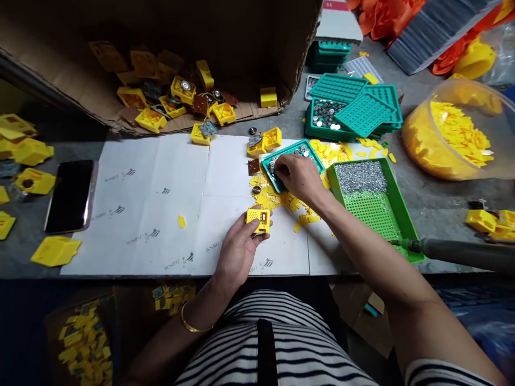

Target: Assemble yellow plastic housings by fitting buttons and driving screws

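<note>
My left hand (237,244) grips a small yellow plastic housing (258,221), which shows a grid of speaker holes and an open compartment with metal parts. Over a teal tray (319,163) of round silver button cells (304,153), my right hand (300,174) has its fingers pinched together at the left side. Whatever lies between those fingertips is hidden. Flat yellow plastic pieces (267,199) are scattered beneath and around the tray. A brown square piece (254,166) and a dark round part (256,190) lie just left of it.
A green tray (406,225) of small metal parts stands at right, with a dark tool (462,251) reaching over it. Behind are stacked teal trays (341,94) and a clear tub (418,145) of yellow pieces. A cardboard box (241,115) holds yellow housings; a phone (70,195) lies left.
</note>
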Demonstrator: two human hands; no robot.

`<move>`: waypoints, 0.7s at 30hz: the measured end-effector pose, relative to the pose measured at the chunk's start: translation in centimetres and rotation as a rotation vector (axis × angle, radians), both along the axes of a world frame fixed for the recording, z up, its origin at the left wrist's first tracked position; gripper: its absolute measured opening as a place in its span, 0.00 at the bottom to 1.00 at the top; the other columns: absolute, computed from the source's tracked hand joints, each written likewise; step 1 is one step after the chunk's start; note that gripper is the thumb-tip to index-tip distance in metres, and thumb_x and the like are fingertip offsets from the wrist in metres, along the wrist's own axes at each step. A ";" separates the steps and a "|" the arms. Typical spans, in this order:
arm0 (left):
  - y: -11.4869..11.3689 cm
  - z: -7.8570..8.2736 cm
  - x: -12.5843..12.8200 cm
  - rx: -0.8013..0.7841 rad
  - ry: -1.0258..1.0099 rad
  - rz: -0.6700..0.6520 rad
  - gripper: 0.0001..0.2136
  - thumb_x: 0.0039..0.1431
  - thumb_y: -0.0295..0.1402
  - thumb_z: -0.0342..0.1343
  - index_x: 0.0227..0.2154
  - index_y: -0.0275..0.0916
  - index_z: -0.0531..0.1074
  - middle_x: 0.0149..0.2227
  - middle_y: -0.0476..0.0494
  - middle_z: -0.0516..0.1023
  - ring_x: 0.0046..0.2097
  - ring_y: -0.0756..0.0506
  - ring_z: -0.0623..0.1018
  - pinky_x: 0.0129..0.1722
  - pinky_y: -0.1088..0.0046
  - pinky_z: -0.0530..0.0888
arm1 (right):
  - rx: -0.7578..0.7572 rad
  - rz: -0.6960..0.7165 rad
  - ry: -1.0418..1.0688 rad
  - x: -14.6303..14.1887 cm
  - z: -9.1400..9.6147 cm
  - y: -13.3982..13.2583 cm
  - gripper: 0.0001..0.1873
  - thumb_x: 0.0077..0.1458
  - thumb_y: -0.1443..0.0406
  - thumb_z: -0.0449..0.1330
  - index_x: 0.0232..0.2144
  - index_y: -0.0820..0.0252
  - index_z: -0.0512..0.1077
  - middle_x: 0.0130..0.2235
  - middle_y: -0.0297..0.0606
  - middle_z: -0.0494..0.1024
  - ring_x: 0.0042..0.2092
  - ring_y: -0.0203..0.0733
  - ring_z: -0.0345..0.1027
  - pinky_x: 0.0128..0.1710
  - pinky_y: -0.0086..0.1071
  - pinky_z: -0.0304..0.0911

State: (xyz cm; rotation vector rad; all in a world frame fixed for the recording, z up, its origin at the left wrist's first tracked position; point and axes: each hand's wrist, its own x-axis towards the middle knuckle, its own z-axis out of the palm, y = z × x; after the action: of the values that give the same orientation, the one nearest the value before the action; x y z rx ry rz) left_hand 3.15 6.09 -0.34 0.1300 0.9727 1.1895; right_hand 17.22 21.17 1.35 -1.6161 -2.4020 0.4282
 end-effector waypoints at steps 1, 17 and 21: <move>0.0 0.0 0.0 0.007 -0.009 0.013 0.12 0.57 0.30 0.58 0.45 0.38 0.74 0.46 0.41 0.78 0.43 0.47 0.78 0.39 0.74 0.72 | 0.003 -0.021 0.066 0.2 0.0 -0.3 0.12 0.55 0.71 0.56 0.40 0.61 0.77 0.37 0.40 0.80 0.36 0.40 0.70 0.35 0.33 0.60; -0.1 0.0 0.6 0.104 0.066 0.074 0.12 0.57 0.30 0.58 0.45 0.40 0.71 0.52 0.41 0.73 0.55 0.41 0.73 0.52 0.61 0.73 | -0.067 0.138 0.482 -0.2 0.8 -9.9 0.06 0.59 0.67 0.59 0.35 0.60 0.77 0.35 0.38 0.77 0.35 0.36 0.70 0.34 0.29 0.64; -0.5 -0.3 0.7 0.085 0.103 0.071 0.13 0.57 0.31 0.59 0.45 0.40 0.71 0.51 0.42 0.74 0.53 0.43 0.74 0.52 0.62 0.73 | -0.081 0.156 0.274 -0.4 0.9 -10.3 0.08 0.60 0.67 0.57 0.36 0.61 0.77 0.36 0.39 0.76 0.35 0.37 0.70 0.33 0.29 0.60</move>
State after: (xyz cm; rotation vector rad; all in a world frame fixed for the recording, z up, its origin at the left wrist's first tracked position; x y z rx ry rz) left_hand 3.85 5.61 -0.59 0.2276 1.0245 1.2997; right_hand 16.81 10.86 2.27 -1.3051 -2.3331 0.7320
